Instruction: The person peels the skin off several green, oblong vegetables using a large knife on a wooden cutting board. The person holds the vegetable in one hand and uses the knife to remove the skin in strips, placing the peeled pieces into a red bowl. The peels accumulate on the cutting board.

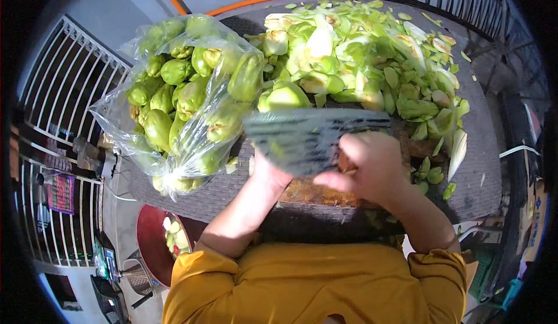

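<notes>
In the head view my right hand [375, 167] grips the handle of a broad cleaver [301, 136], its wide blade turned to the left. My left hand [268, 171] is behind the blade. Only its palm edge and wrist show, so its fingers and anything in them are hidden. Just beyond the blade's top edge sits a pale green, partly peeled chayote [285, 97]. Whether my left hand touches it cannot be seen. Under both hands lies a worn wooden chopping board [322, 193], on a table with a dark woven-pattern cover [475, 193].
A clear plastic bag [174, 167] of whole chayotes [175, 72] rests at the left. A large heap of peelings and cut pieces [370, 53] spreads across the back and right. Below the table's left edge stands a red basin [150, 241] holding pale peeled pieces [176, 236].
</notes>
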Demonstrator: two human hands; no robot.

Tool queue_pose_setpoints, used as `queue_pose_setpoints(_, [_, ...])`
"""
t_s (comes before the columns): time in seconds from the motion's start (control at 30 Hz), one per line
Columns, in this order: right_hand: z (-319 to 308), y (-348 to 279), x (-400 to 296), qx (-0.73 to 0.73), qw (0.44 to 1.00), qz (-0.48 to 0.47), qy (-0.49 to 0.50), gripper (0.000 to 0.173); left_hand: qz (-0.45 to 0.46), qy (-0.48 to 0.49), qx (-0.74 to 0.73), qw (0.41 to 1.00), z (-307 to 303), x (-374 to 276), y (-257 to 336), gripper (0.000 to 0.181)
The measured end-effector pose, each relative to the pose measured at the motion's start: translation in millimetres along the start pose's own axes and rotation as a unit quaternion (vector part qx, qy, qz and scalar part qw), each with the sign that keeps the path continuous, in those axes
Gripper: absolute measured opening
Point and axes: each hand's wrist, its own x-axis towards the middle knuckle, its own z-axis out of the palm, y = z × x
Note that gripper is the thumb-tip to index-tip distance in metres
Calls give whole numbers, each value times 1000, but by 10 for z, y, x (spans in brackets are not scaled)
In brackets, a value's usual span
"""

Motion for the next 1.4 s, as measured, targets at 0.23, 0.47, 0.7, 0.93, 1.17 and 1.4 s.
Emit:
queue_pose_setpoints(0.23, [67,-188,-83,4,993,-122,1,58,18,13,124,992,340,-125,-126,88])
queue_pose_setpoints(0.47, [83,-171,-89,-30,987,-161,6,57,68,56,239,967,413,-171,-175,75])
queue_pose_setpoints(0.7, [99,291,98,-75,992,-26,100,55,89,93,164,978,238,-69,-87,65])
queue_pose_setpoints(0.93, [-44,185,92,-46,994,-47,86,55,62,86,142,984,116,-83,-165,71])
queue_pose_setpoints(1.17, [-220,433,194,-37,975,205,77,58,6,38,39,999,266,-51,-66,72])
queue_pose_setpoints(1.4, [-144,-63,-6,29,999,-5,-16,55,-67,-14,-3,998,58,16,-23,69])
